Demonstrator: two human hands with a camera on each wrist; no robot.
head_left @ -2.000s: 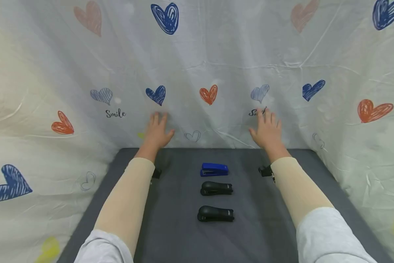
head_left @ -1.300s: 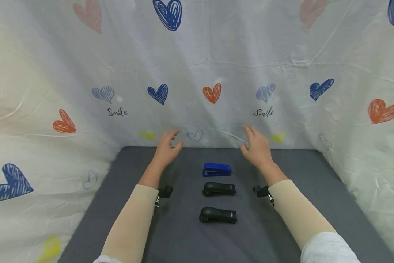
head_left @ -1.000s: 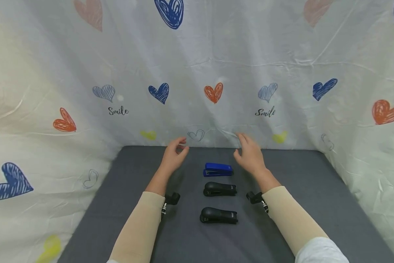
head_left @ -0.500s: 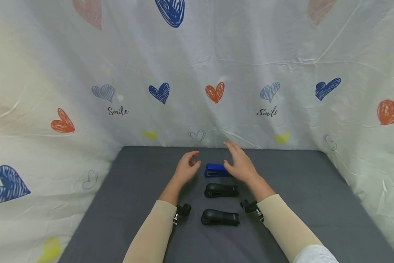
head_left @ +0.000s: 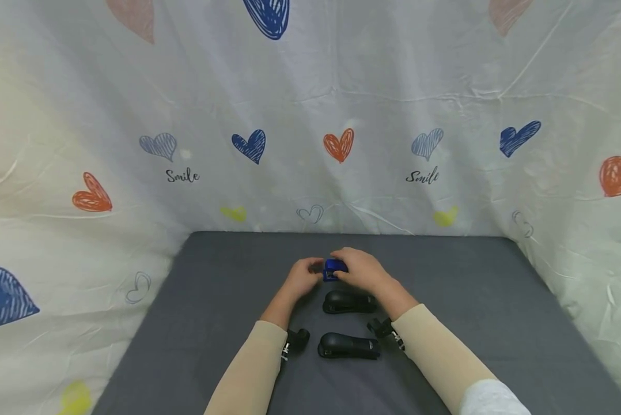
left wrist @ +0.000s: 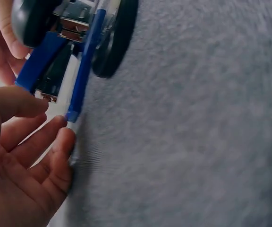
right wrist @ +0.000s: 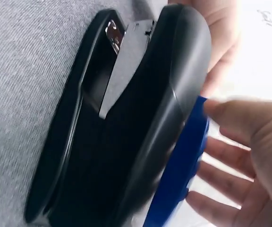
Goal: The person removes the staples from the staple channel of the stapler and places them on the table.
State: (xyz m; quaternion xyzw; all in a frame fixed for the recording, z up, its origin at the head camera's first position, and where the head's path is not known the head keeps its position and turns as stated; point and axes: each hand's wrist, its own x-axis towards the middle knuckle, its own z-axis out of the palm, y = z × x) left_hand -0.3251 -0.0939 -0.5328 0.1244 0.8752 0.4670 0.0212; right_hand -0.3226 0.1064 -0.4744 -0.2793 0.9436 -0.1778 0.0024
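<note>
In the head view, a blue stapler (head_left: 333, 268) lies between both hands, its right part hidden by my right hand (head_left: 363, 271). That hand pinches it from its long sides, thumb on the near side and fingers on the far side. My left hand (head_left: 302, 278) is at the stapler's left end, fingers loosely bent. In the left wrist view, the left fingertips (left wrist: 63, 122) are right at the tip of the blue base, with the thumb close to the upper arm's end. A black stapler (right wrist: 140, 123) stands large before the blue one in the right wrist view.
Just nearer than the blue stapler lies that black stapler (head_left: 348, 301), and a second black stapler (head_left: 348, 346) lies closer to the body. All rest on a grey cloth-covered table (head_left: 227, 300). A white curtain (head_left: 290, 86) printed with hearts hangs behind and at the sides.
Both hands have come down from in front of the curtain and inward to the blue stapler. The right hand has taken hold of it; the left has reached its left end.
</note>
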